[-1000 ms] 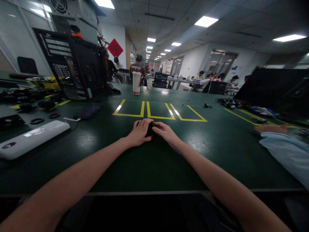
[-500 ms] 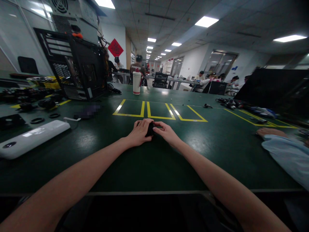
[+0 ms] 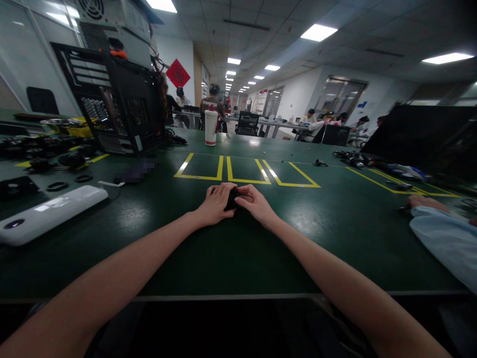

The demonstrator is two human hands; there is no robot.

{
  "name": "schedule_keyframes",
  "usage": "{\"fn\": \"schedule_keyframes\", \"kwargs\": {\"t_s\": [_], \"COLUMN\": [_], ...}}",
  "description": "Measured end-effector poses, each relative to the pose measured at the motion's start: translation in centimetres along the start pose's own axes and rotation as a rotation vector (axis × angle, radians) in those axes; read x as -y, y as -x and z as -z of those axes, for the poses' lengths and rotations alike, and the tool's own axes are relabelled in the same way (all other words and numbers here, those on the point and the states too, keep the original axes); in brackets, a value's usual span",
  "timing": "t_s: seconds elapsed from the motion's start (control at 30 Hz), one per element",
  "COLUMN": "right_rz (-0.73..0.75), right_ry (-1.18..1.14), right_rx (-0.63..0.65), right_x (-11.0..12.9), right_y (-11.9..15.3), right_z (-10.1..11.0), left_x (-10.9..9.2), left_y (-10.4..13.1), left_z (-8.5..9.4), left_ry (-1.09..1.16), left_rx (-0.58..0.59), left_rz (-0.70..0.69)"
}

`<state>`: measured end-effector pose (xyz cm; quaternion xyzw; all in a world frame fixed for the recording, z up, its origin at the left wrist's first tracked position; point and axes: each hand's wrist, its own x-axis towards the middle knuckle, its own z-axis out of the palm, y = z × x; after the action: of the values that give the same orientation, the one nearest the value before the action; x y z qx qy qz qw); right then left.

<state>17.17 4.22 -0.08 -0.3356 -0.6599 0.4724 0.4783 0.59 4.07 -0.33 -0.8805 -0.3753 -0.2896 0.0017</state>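
Note:
A small black object (image 3: 231, 199) is between my two hands, low over the green table (image 3: 223, 258), just in front of the yellow tape outlines (image 3: 244, 181). My left hand (image 3: 219, 201) wraps round its left side, fingers over the top and thumb below. My right hand (image 3: 253, 201) pinches at its right side with thumb and forefinger. The fingers cover most of the object, so its shape is hard to make out.
A white device (image 3: 55, 211) lies at the left, near black rings and a black computer case (image 3: 122, 104). A cup (image 3: 210, 128) stands behind the outlines. At the right, a person's hand (image 3: 427, 203) in a light blue sleeve rests by small parts.
The fingers of my right hand have shifted slightly at the black object. My left hand looks still. The other person's hand and sleeve have moved a little to the right.

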Motion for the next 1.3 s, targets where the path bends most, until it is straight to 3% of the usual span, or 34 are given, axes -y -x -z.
{"fn": "schedule_keyframes", "kwargs": {"t_s": [0.13, 0.27, 0.57, 0.67, 0.83, 1.13, 1.3], "right_rz": [-0.067, 0.009, -0.028, -0.095, -0.037, -0.060, -0.120], "right_ry": [-0.003, -0.041, 0.009, 0.025, -0.006, 0.005, -0.009], "right_rx": [0.032, 0.080, -0.034, -0.007, 0.059, -0.040, 0.003], "right_x": [0.14, -0.18, 0.09, 0.17, 0.00, 0.09, 0.18], "right_y": [0.05, 0.25, 0.13, 0.06, 0.26, 0.04, 0.08], "right_z": [0.12, 0.30, -0.12, 0.03, 0.32, -0.25, -0.02], "left_x": [0.04, 0.00, -0.09, -0.22, -0.26, -0.14, -0.15], "left_y": [0.03, 0.04, 0.01, 0.08, 0.12, 0.04, 0.11], "left_z": [0.01, 0.08, 0.09, 0.25, 0.42, 0.12, 0.21], "left_ry": [-0.012, -0.011, -0.006, -0.009, 0.013, 0.006, -0.004], "left_rx": [-0.003, 0.004, 0.003, 0.013, 0.022, -0.001, 0.001], "left_rz": [0.006, 0.003, 0.007, 0.008, 0.017, 0.012, 0.002]}}
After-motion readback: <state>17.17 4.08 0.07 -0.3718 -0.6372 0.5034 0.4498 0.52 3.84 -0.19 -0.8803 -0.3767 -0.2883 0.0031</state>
